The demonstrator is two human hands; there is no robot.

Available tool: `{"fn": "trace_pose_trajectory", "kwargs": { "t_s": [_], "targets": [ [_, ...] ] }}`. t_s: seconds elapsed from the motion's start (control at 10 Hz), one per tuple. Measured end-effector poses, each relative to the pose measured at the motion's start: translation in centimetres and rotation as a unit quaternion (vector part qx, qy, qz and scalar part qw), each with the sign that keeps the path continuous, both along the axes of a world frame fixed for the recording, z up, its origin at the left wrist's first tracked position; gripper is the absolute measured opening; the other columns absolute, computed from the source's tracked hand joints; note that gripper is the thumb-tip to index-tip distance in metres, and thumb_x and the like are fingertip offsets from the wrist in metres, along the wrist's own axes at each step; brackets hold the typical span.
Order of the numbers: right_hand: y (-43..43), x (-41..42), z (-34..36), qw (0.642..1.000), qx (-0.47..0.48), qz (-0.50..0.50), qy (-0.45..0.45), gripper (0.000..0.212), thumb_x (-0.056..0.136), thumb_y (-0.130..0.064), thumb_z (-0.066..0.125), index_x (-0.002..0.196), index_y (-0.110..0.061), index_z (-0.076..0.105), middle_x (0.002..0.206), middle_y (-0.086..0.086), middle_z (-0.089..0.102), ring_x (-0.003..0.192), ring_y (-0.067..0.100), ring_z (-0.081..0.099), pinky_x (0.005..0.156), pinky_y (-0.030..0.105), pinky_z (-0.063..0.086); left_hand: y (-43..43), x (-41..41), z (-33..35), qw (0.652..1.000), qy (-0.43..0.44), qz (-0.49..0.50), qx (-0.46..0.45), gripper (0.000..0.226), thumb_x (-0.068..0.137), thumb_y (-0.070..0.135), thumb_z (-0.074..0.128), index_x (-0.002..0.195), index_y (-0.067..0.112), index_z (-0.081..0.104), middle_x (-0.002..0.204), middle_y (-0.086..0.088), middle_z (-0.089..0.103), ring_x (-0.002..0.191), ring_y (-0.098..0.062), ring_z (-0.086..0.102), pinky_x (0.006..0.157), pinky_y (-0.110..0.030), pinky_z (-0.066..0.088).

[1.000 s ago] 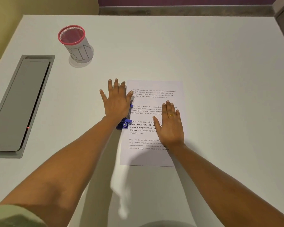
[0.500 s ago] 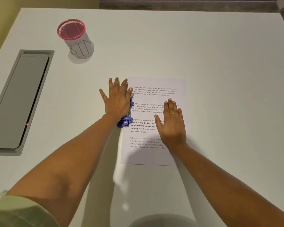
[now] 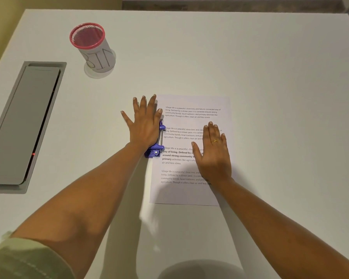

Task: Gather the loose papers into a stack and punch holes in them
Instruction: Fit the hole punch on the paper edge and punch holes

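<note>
On a white desk, the paper stack lies at centre frame as the left hand stays flat, grip open, on the blue hole punch at its left edge, apparently mid-press, the right hand likewise unmoved, open, pinning the sheets.

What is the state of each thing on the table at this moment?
Paper stack: flat, squared, left edge in the punch.
Hole punch: under the left hand, pressed by the palm.
Right hand: flat on the papers.
Mesh cup: upright, looks empty.
Table hatch: shut.
</note>
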State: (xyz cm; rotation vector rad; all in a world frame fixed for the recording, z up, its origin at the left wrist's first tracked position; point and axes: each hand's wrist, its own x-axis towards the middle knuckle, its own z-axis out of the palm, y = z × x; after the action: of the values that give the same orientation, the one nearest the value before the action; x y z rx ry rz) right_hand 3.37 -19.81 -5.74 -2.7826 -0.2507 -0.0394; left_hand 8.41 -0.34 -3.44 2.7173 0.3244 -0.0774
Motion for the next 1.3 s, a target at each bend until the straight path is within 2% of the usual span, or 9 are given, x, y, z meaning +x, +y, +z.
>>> {"fn": "trace_pose_trajectory", "kwargs": {
  "t_s": [0.1,0.5,1.3],
  "targets": [
    [0.1,-0.1,0.0,1.000,0.003,-0.003,-0.021,0.057,0.094,-0.031,0.046,0.137,0.003,0.037,0.147,0.020,0.035,0.138,0.031,0.032,0.115,0.042,0.022,0.1,0.0,-0.1,1.000,-0.001,0.004,-0.012,0.049,0.100,0.034,0.016,0.148,0.027,0.008,0.158,-0.004,0.010,0.146,-0.024,-0.008,0.109,-0.062,-0.009],
    [0.1,0.1,-0.5,0.999,0.003,-0.005,-0.054,0.055,0.092,-0.030,0.049,0.134,0.006,0.042,0.142,0.022,0.041,0.134,0.034,0.038,0.112,0.046,0.030,0.4,-0.1,-0.9,1.000,0.000,0.016,-0.018,0.048,0.100,0.033,0.015,0.147,0.029,0.011,0.158,-0.002,0.009,0.146,-0.024,-0.010,0.108,-0.061,-0.012],
    [0.3,0.0,-0.3,0.998,0.008,-0.012,-0.058,0.055,0.092,-0.030,0.050,0.133,0.005,0.043,0.142,0.021,0.042,0.134,0.033,0.038,0.112,0.045,0.029,0.7,0.1,-1.1,1.000,0.000,0.002,-0.011,0.048,0.100,0.033,0.015,0.148,0.030,0.009,0.158,-0.001,0.007,0.146,-0.024,-0.010,0.108,-0.062,-0.012]
  ]
}}
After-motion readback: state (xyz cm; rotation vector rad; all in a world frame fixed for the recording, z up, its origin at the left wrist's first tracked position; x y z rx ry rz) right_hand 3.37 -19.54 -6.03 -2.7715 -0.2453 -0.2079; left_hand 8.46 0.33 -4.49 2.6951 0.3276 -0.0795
